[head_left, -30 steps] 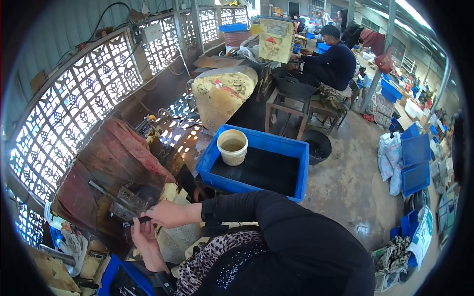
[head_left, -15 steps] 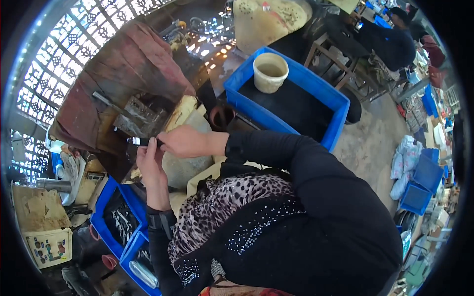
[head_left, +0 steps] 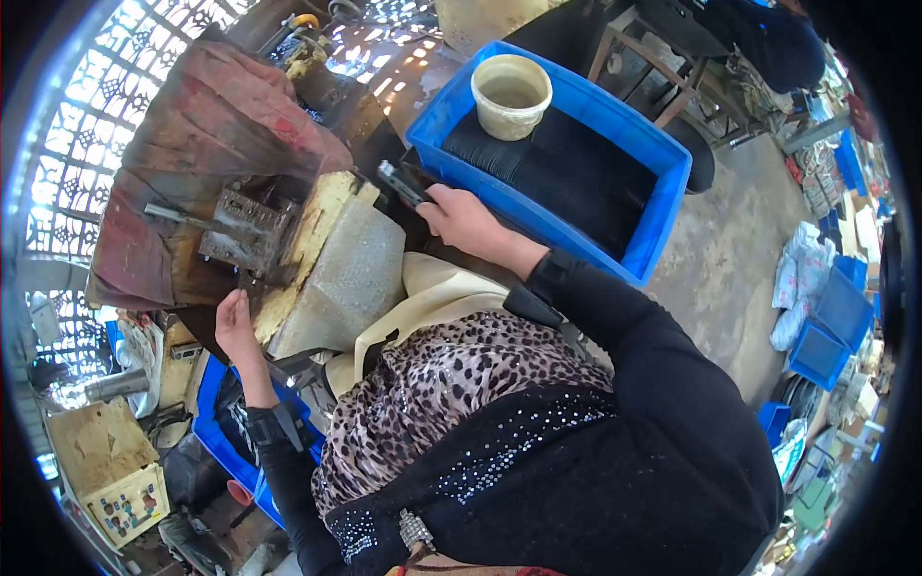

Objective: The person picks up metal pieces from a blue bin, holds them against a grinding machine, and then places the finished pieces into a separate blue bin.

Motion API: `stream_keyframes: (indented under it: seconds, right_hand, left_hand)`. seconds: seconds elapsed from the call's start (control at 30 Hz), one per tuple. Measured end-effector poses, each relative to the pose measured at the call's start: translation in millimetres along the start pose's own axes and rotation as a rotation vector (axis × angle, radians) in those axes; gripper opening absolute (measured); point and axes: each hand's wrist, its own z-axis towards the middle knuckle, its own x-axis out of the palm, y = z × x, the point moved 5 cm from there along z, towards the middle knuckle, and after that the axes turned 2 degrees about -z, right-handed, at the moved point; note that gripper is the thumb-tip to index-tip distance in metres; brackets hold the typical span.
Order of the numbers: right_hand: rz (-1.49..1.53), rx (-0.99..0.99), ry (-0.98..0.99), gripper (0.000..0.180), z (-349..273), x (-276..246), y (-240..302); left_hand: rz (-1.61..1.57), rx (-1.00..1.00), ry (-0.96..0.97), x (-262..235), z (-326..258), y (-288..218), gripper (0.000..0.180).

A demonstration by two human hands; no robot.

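My right hand [head_left: 466,223] is closed round a narrow dark piece with a shiny metal end [head_left: 401,182], held near the left edge of a large blue tub [head_left: 547,230]. What kind of piece it is, I cannot tell. My left hand [head_left: 237,326] is below a wet-looking metal block [head_left: 252,228] with a rod sticking out to the left. Its fingers are drawn together, and anything between them is hidden. A worn yellowish board [head_left: 312,259] runs beside the block, with a grey sheet-covered surface [head_left: 357,278] nearer to me.
Inside the blue tub lie closely packed black thin pieces [head_left: 586,182] and an off-white bucket [head_left: 512,101]. A reddish cloth [head_left: 206,125] drapes behind the block. Lower left, another blue bin [head_left: 216,422] stands by a box [head_left: 101,442]. Another person [head_left: 768,43] is at the far right.
My hands were together in front of the metal block and are now apart. The right has moved right towards the tub with the dark piece; the left has moved down and left.
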Motion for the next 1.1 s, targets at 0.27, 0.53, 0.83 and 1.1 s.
stream_keyframes:
  seconds: [0.27, 0.53, 0.83, 1.1]
  right_hand:
    - [0.146, 0.289, -0.121, 0.022, -14.0, -115.2, -79.9]
    - [0.099, 0.416, -0.149, 0.022, -0.9, -145.1, -107.8]
    - [-0.800, 0.286, -0.232, 0.023, 127.9, -192.6, -102.2]
    - [-0.987, 0.369, 0.003, 0.029, 196.0, -181.8, -185.9]
  left_hand:
    - [0.231, 0.013, 0.037, -9.6, -2.1, 12.6, 0.018]
    - [0.405, -0.024, 0.051, -17.3, -4.8, 0.3, 0.021]
    - [0.390, -0.035, 0.017, -26.5, -2.8, -15.1, 0.020]
    - [0.429, -0.047, -0.020, -39.9, -33.7, -24.5, 0.018]
